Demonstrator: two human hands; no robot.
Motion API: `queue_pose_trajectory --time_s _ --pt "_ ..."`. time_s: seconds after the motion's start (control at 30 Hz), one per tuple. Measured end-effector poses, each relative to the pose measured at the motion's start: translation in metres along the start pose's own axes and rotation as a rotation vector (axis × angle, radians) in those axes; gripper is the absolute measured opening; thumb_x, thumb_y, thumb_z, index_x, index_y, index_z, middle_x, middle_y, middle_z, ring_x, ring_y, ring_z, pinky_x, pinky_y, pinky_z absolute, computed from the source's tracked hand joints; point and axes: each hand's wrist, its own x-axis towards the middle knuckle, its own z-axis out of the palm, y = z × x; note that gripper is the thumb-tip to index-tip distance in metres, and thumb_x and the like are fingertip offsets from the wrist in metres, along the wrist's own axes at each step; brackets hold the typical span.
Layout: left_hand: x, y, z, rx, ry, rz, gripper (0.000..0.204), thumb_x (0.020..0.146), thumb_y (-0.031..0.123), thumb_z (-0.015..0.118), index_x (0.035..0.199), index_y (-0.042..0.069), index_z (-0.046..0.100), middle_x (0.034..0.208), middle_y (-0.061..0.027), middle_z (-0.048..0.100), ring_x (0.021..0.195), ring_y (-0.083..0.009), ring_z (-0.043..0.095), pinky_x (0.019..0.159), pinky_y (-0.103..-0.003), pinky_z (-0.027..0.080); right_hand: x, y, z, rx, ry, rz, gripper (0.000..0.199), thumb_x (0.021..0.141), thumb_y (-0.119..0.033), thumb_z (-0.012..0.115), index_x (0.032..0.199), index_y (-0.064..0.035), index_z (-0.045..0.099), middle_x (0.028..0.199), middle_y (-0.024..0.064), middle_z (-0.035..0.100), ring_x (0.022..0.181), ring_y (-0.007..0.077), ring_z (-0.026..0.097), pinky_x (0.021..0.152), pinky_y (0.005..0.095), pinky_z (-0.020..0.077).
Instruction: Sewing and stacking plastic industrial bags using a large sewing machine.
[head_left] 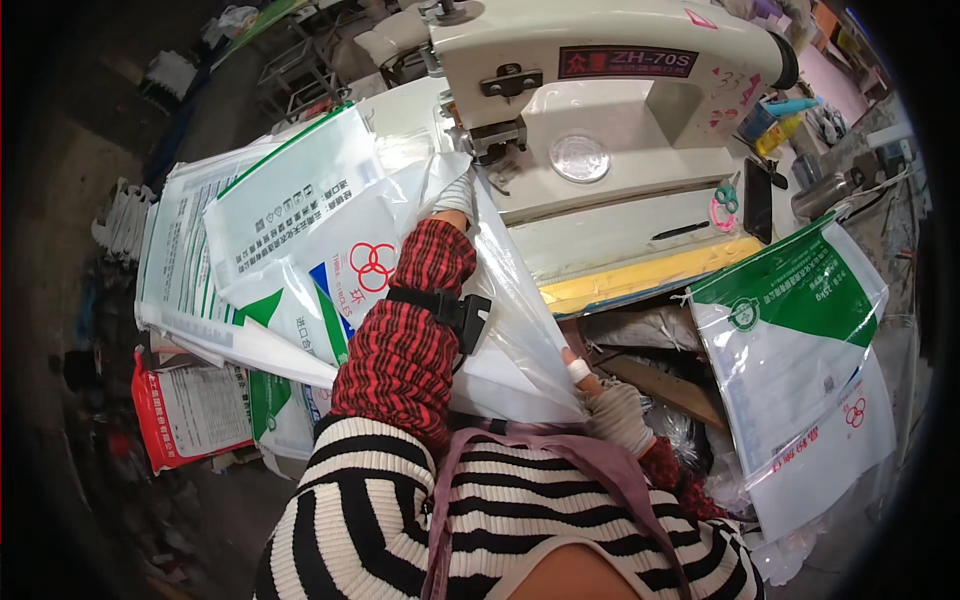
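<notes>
A white woven sack with a clear plastic liner stretches between my hands, its upper end beside the presser foot of an industrial sewing machine. My left hand, in a pale knit glove, is closed on the upper edge of the sack, close to the needle area; film partly covers its fingertips. At the lower right corner of the sack, my right hand grips the edge. White tape wraps one finger there, and the fingertip is bare. Under my left forearm lies a pile of printed white sacks.
A green and white sack hangs at the right. On the machine table are a phone, small scissors, a black pen and a yellow strip along the front edge. Red-edged packages lie low at the left.
</notes>
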Motion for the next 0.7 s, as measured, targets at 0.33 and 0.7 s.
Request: queue_pose_trajectory --time_s 0.33,0.7 --pt "0.035 -0.065 -0.07 0.063 -0.468 0.176 0.039 0.091 0.031 0.044 0.121 0.009 0.055 0.108 -0.0165 0.062 0.101 -0.0317 0.059 0.09 -0.036 0.044 0.175 -0.047 -0.015 0.021 0.182 -0.128 0.04 0.087 -0.014 0.045 0.127 -0.009 0.048 0.076 0.0181 0.064 0.073 0.0343 0.064 0.065 0.0464 0.0499" --pt "-0.157 -0.074 -0.168 -0.002 -0.8 0.166 0.035 0.089 0.026 0.052 0.119 0.009 0.054 0.097 -0.0131 0.062 0.088 -0.0287 0.058 0.082 -0.035 0.045 0.26 -0.049 -0.021 0.578 0.031 -0.13 0.051 0.089 -0.012 0.046 0.137 -0.0007 0.032 0.117 0.0291 0.054 0.09 0.0363 0.063 0.08 0.0411 0.0496"
